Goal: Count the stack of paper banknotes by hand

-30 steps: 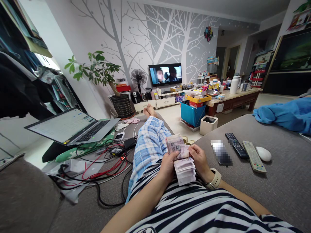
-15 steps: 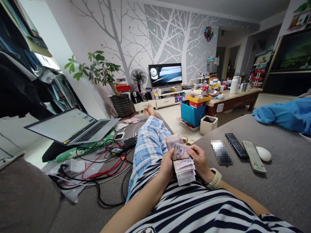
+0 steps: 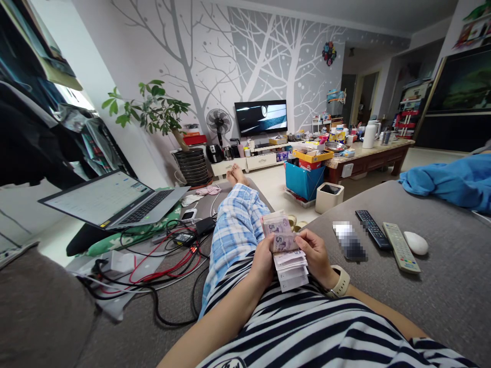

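A stack of banknotes point(image 3: 283, 243), pale purple with the figure 5 printed on them, is held over my lap between both hands. My left hand point(image 3: 264, 258) grips the stack at its left side, thumb on top. At the right edge, my right hand point(image 3: 315, 251) pinches a note between thumb and fingers, and a light watch is on that wrist. The upper ends of the notes fan out beyond the hands, while the lower ends hang in staggered layers toward my striped shirt point(image 3: 345, 332). The undersides of the fingers are hidden.
On the sofa to the right lie a phone point(image 3: 350, 240), a black remote point(image 3: 373, 230), a beige remote point(image 3: 401, 247) and a white rounded object point(image 3: 416, 243). At left are an open laptop point(image 3: 153, 207) and tangled cables point(image 3: 169, 266). A blue box point(image 3: 303, 181) stands ahead.
The front note between my hands has bent down flatter, with more of the note behind it showing. My hands have hardly moved. The television picture has changed.
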A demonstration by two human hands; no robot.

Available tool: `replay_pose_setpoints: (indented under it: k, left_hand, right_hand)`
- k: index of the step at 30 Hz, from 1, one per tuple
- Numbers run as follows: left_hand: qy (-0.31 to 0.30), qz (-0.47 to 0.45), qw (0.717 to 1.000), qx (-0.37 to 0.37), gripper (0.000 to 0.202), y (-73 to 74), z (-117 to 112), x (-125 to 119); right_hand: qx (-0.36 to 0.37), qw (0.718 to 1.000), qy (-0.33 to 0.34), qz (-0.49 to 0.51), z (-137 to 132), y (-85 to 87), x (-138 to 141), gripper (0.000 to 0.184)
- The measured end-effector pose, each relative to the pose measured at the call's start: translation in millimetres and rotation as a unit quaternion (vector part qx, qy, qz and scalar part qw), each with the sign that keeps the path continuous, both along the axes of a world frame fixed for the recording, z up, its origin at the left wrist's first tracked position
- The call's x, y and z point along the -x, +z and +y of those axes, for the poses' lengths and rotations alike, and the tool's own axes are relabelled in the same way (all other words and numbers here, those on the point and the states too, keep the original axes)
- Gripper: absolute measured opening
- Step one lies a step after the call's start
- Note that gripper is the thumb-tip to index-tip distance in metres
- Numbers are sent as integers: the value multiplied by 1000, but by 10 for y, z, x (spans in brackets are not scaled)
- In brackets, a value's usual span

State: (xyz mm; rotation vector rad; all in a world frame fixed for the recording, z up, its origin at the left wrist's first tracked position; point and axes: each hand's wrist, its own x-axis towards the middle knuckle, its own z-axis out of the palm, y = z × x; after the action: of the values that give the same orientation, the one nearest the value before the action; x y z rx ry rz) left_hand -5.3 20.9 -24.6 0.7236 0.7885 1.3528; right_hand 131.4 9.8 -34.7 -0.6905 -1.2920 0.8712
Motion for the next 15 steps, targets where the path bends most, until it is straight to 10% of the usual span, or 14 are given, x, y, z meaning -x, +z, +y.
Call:
replay_pose_setpoints:
  k: [15]
  left_hand:
    - [-9, -8, 1000, 0, 34, 69, -47, 0]
  right_hand:
    - [-18, 999, 28, 18, 10, -21, -5, 24]
